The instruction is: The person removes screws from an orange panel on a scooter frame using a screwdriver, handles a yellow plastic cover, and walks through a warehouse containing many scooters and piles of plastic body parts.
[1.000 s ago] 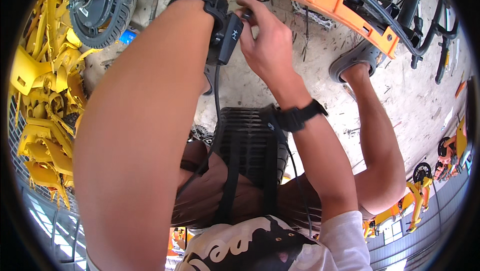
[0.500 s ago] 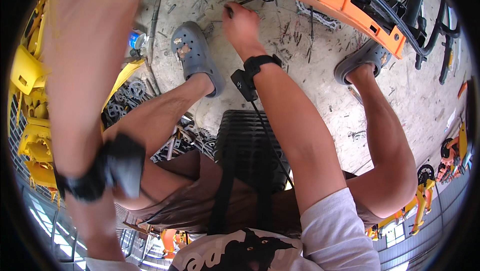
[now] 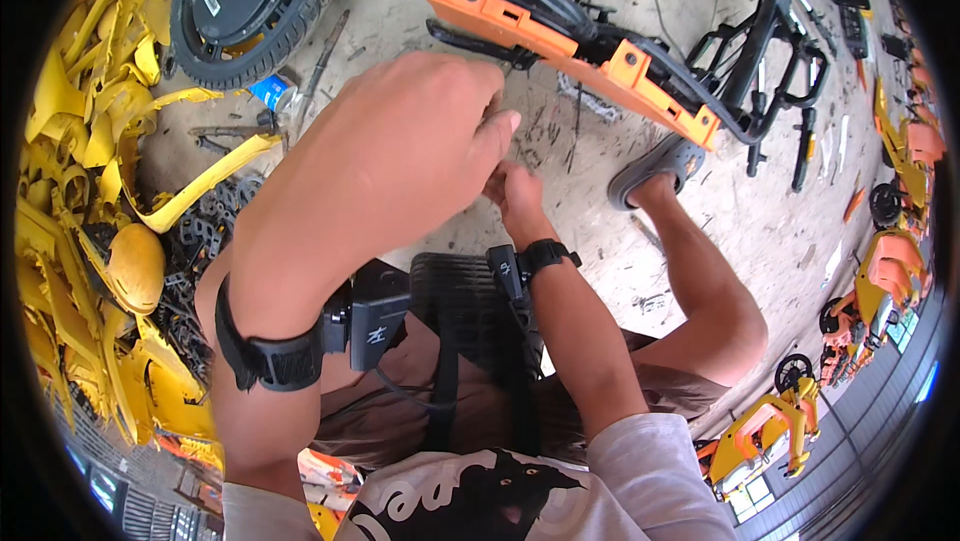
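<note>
My left hand (image 3: 390, 151) fills the middle, back up, its fingers curled in and mostly hidden. Just behind it, my right hand (image 3: 517, 196) is closed, its fingertips partly covered by the left; anything held there is hidden. Both are below a black vehicle frame (image 3: 752, 61) with an orange bar (image 3: 640, 91) bolted along it and a black wheel (image 3: 250, 11) at upper left. Each wrist wears a black strapped device, the left one (image 3: 375, 311) larger in view than the right one (image 3: 510, 271).
Yellow plastic panels (image 3: 80, 281) are heaped at left beside metal scrap (image 3: 210, 231), with a blue-labelled container (image 3: 270, 93) near the wheel. My gray clog (image 3: 655, 169) stands on the concrete floor (image 3: 600, 251). Yellow-orange vehicles (image 3: 880, 281) line the far right; a black slatted seat (image 3: 445, 281) is beneath me.
Since half a second ago my left hand has swung from the upper left down to the middle, beside my right hand, which sits lower. The view has shifted, showing more of the vehicle frame.
</note>
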Available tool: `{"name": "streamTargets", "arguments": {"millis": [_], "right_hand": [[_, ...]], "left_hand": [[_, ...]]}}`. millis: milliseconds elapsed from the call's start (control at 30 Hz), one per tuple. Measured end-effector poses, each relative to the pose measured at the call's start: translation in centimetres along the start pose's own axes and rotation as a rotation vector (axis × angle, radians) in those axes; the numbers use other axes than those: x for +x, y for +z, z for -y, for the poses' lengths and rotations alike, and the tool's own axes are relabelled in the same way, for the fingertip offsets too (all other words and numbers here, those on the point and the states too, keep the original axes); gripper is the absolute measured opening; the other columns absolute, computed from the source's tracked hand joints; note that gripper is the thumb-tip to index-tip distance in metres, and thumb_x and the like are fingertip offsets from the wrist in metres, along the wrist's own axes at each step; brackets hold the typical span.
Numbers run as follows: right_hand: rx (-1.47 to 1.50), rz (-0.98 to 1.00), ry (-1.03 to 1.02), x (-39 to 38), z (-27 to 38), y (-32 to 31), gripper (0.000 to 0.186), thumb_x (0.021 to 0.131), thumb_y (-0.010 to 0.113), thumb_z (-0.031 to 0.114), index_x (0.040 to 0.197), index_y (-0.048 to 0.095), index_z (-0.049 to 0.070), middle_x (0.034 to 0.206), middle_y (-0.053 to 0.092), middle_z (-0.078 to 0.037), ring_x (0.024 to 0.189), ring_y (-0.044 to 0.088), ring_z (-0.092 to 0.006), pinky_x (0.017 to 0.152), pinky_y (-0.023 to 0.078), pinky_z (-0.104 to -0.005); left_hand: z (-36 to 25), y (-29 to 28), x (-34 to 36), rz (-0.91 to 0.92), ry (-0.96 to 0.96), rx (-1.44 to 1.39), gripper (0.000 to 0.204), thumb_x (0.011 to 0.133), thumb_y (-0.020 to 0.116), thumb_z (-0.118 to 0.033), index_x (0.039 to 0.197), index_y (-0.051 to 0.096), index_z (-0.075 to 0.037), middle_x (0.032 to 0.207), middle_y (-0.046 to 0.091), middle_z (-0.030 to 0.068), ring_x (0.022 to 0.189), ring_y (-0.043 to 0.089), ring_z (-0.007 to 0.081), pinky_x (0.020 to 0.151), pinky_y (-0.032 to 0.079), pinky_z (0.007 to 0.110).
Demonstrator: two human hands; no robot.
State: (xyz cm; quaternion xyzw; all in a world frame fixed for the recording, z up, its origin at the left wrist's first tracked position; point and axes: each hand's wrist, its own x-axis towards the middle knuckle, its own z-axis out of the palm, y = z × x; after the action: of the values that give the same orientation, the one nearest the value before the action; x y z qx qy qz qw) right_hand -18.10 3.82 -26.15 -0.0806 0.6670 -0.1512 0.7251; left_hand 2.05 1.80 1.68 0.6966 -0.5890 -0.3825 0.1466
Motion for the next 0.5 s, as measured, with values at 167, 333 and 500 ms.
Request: {"name": "streamTargets", "arguments": {"millis": [167, 333, 500], "right_hand": [[-0.105, -0.016, -0.044, 1.2, -0.2, -2.2, 0.035, 0.089, 0.049, 0.013, 0.115, 0.056, -0.01, 0.092, 0.068, -0.021, 0.074, 0.069, -0.0285, 0.066, 0.06, -0.0376], [-0.26, -0.07, -0.288, 1.2, 0.4, -3.2, 0.032, 0.091, 0.052, 0.012, 0.112, 0.059, -0.01, 0.084, 0.069, -0.019, 0.063, 0.068, -0.0265, 0.06, 0.059, -0.0347], [-0.413, -0.1, -0.122, 1.7, -0.2, -4.2, 0.037, 0.09, 0.049, 0.009, 0.123, 0.05, -0.007, 0.087, 0.07, -0.02, 0.061, 0.067, -0.0252, 0.053, 0.056, -0.0329]], "left_hand": [[0.3, -1.3, 0.1, -0.082, 0.001, 0.01, 0.029, 0.09, 0.056, -0.024, 0.087, 0.062, 0.004, 0.081, 0.061, 0.0209, 0.078, 0.057, 0.0402, 0.071, 0.045, 0.044], [0.9, -2.4, 0.3, -0.127, -0.014, -0.063, 0.031, 0.089, 0.057, -0.025, 0.086, 0.064, 0.005, 0.076, 0.06, 0.0218, 0.074, 0.057, 0.0407, 0.068, 0.045, 0.045], [1.0, -2.8, 0.6, -0.168, 0.024, -0.118, 0.032, 0.089, 0.058, -0.025, 0.086, 0.064, 0.006, 0.076, 0.061, 0.0232, 0.074, 0.057, 0.042, 0.068, 0.045, 0.046]]}}
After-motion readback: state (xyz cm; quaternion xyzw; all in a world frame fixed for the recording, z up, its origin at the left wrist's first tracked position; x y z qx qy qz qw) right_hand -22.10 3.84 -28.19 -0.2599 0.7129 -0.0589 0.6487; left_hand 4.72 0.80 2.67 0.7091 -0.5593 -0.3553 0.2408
